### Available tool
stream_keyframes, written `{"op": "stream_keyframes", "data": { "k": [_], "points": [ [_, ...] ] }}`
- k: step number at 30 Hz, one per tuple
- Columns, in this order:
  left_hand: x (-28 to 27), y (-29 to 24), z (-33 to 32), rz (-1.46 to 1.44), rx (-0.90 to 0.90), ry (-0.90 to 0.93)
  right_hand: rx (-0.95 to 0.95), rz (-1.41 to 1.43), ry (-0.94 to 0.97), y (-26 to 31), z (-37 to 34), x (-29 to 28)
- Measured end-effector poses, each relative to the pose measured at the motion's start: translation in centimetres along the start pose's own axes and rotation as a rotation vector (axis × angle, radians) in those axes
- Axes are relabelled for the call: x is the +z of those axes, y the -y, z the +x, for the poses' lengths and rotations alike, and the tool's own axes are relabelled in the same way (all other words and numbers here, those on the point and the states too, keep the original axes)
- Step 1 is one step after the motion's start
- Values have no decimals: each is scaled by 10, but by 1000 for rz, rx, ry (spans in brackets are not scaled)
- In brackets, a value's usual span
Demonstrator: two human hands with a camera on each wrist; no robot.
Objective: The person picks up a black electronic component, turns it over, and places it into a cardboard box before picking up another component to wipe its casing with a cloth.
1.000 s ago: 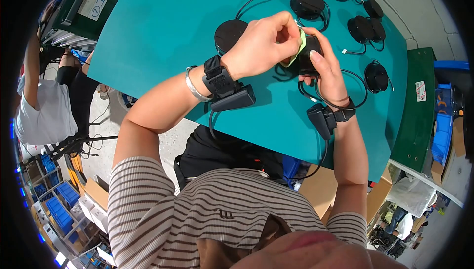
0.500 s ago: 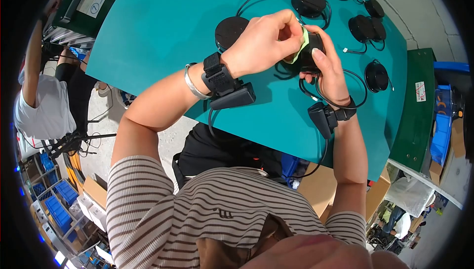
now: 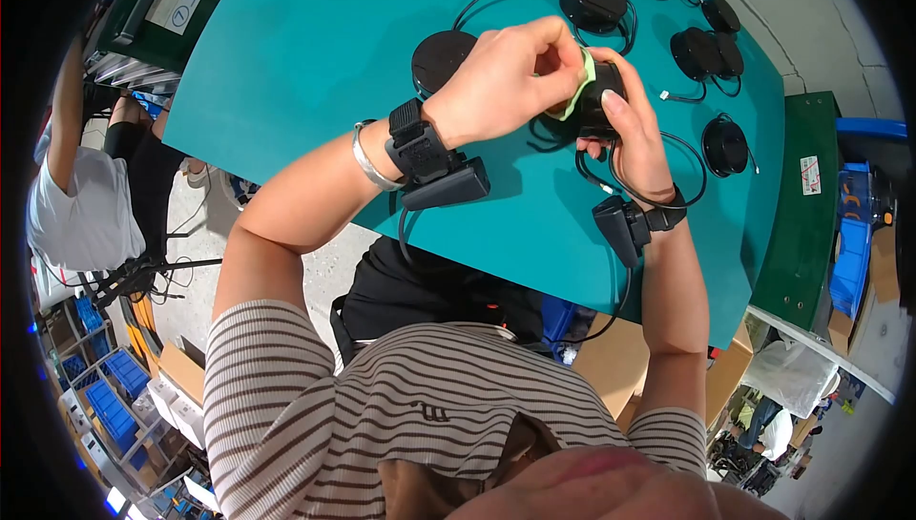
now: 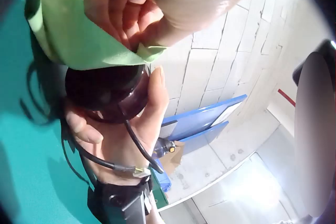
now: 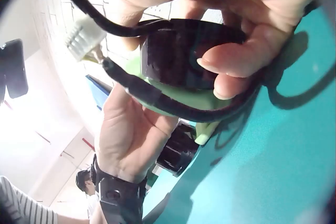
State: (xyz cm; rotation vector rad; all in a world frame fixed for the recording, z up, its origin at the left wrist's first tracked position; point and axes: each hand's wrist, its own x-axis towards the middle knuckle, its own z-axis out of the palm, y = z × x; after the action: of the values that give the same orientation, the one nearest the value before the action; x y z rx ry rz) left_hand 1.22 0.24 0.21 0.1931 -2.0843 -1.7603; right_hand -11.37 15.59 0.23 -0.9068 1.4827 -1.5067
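Note:
My right hand (image 3: 637, 134) holds a round black device (image 5: 184, 50), with its thumb and fingers around the sides. A black cable (image 5: 181, 109) runs from the device and ends in a white plug (image 5: 84, 37) near the wrist. My left hand (image 3: 506, 76) pinches a light green cloth (image 4: 84, 40) between thumb and fingers. In the left wrist view the cloth lies along the device's flat face and hangs down to one side. Both hands are raised over the green table (image 3: 315, 72). Another black disc (image 3: 441, 62) lies beneath the left hand, partly hidden by it.
Several more black round devices with cables, among them one at the back (image 3: 593, 5) and one on the right (image 3: 725, 146), lie on the table. A dark green cabinet (image 3: 800, 224) borders the right edge. Another person (image 3: 86, 210) is at the left, beyond the table.
Both hands keep their holds on the cloth and the device, with only a slight shift between them. The person at the left has moved a little.

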Motion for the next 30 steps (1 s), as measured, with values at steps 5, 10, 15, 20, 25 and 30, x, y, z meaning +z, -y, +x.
{"op": "stream_keyframes", "data": {
  "k": [5, 10, 15, 20, 25, 30],
  "points": [
    [3, -1, -3, 8, 18, 35, 8, -9, -11, 3, -1, -1],
    [-1, -1, 0, -1, -34, -9, 11, -23, -20, 2, 0, 0],
    [0, 0, 1, 49, 4, -18, 19, 6, 1, 2, -1, -1],
    [1, -7, -5, 80, 49, 7, 10, -10, -9, 2, -1, 0],
    [-2, -4, 0, 97, 16, -24, -4, 2, -4, 0, 0, 0],
    [1, -6, -2, 120, 47, 2, 16, 13, -3, 1, -1, -2]
  ]
}}
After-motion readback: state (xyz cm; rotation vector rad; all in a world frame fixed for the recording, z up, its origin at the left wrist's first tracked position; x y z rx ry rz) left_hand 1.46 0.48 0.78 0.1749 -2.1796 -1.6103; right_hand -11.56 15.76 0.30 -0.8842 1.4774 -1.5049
